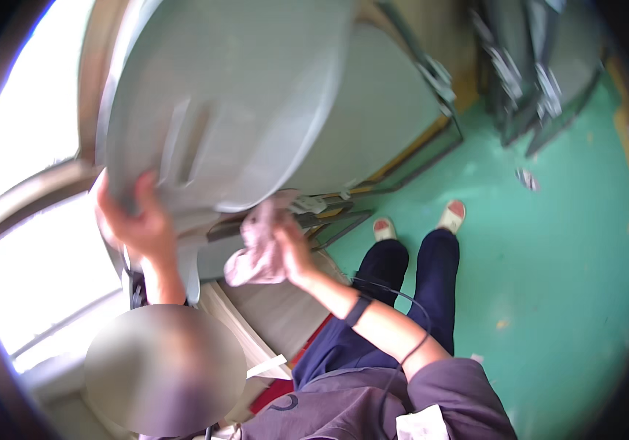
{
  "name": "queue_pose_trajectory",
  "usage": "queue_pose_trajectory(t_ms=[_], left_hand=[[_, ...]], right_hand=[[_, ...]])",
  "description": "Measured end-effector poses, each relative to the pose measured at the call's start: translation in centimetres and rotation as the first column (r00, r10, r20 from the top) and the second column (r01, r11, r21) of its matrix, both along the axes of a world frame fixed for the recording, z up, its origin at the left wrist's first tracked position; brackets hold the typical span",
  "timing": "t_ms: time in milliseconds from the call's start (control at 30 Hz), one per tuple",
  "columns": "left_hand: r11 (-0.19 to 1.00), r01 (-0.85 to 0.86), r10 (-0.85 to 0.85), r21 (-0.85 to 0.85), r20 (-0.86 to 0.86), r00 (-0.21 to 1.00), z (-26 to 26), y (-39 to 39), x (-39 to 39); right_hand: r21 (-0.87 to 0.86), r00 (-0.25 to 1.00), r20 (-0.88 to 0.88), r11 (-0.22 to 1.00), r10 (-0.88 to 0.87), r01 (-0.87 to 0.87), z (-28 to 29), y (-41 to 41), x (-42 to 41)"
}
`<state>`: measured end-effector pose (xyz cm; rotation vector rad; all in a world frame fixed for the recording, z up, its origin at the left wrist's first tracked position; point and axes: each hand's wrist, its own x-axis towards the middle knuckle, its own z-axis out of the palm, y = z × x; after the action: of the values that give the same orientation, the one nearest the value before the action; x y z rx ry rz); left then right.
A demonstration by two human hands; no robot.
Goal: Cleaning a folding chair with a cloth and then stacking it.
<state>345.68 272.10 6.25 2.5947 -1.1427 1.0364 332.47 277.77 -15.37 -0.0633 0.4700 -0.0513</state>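
Note:
A large grey plastic panel, perhaps a folding table top (248, 99), stands tilted before me and has a slot near its lower edge. My left hand (141, 220) grips its near left edge, fingers over the rim, somewhat blurred. A crumpled pink cloth (262, 247) is in my right hand (292, 250), just below the panel's lower rim. Whether the cloth touches the panel cannot be told.
Behind it leans another grey panel (380, 110) with a dark metal frame. More folded grey pieces (556, 71) stand at upper right. A bright window (28, 121) is at left. A small object (527, 179) lies on the green floor (545, 264).

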Motion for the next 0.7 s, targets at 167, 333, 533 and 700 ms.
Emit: queue_pose_trajectory(t_ms=[167,333,533,700], left_hand=[[0.987,0.146,-0.145,-0.068,0.014,0.989,-1.5,-1.5,0.2],[0.939,0.24,-0.26,-0.248,-0.051,0.964,0.8,-0.6,-1.1],[0.962,0.194,-0.241,-0.193,-0.257,0.936,-4.5,12.9,-8.8],[0.865,-0.439,0.391,-0.244,-0.22,0.894,-2.1,31.5,-7.6]], right_hand=[[0.419,0.99,-0.005,0.899,0.143,-0.127,-5.5,-1.1,-7.3],[0.189,0.952,-0.096,0.945,0.289,-0.268,-1.0,-0.1,-7.2],[-0.136,0.972,-0.045,0.962,0.231,-0.235,1.0,1.1,-7.4],[-0.438,0.957,0.068,0.87,0.283,-0.226,6.4,2.4,-7.4]])
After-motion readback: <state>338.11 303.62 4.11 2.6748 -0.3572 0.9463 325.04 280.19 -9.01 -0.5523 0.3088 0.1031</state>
